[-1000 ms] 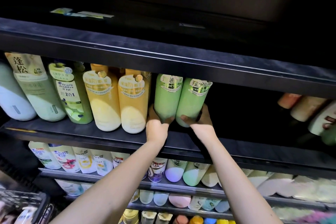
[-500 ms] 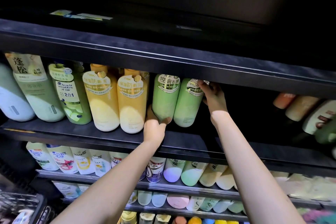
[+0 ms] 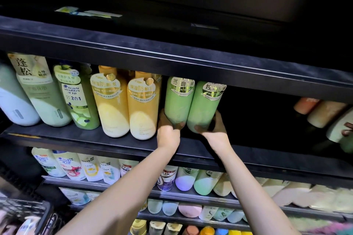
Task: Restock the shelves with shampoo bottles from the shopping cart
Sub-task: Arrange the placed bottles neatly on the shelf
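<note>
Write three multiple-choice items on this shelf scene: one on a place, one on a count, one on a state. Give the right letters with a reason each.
1. Where do the two green bottles stand?
A. right of the yellow bottles
B. left of them
C. in the cart

2. How many yellow bottles stand side by side at the front of that shelf?
A. one
B. two
C. four

3. What is the right hand doing?
A. hanging free
B. gripping a green bottle's base
C. resting on the cart

Answers:
1 A: the left green bottle and right green bottle follow the yellow bottles.
2 B: two show in front.
3 B: the right hand curls round the base; the left hand holds the other.
</note>
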### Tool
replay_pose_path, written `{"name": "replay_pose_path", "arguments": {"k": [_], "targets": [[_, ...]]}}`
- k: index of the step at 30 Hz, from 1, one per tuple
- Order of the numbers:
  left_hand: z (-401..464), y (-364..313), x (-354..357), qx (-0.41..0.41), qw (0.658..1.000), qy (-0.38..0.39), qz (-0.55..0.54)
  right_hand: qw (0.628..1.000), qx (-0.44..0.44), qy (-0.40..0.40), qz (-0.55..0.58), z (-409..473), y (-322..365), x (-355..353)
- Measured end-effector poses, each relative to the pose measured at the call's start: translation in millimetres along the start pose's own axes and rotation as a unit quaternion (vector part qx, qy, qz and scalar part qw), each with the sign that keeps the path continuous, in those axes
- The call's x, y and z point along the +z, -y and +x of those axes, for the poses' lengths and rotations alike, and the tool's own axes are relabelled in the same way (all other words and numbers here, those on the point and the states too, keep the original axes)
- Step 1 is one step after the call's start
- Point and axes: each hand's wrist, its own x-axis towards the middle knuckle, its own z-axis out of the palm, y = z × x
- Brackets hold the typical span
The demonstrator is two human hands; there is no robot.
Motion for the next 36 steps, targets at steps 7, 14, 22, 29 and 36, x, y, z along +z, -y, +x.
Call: {"name": "replay_pose_path", "arguments": {"k": [7, 14, 22, 29, 36], "targets": [[9.4, -8.1, 5.0, -0.043, 0.996, -0.001, 0.075, 0.998, -0.027, -0.036, -0.035, 8.4, -9.1, 12.3], [8.9, -3.8, 10.2, 0.021, 0.996, -0.080, 0.036, 0.996, -0.005, -0.051, -0.067, 17.9, -6.3, 13.1], [20.4, -0.1, 14.0, 0.000, 0.998, -0.041, 0.051, 0.994, -0.005, -0.077, -0.080, 25.0, -9.9, 21.6], [11.6, 1.2, 3.0, 0.010, 0.998, -0.010, 0.069, 0.994, 0.019, -0.065, -0.089, 7.2, -2.5, 21.8], [-65.6, 39.4, -58.0, 0.146, 0.973, 0.124, 0.131, 0.980, -0.047, -0.038, -0.189, -97.5, 19.5, 48.7]]}}
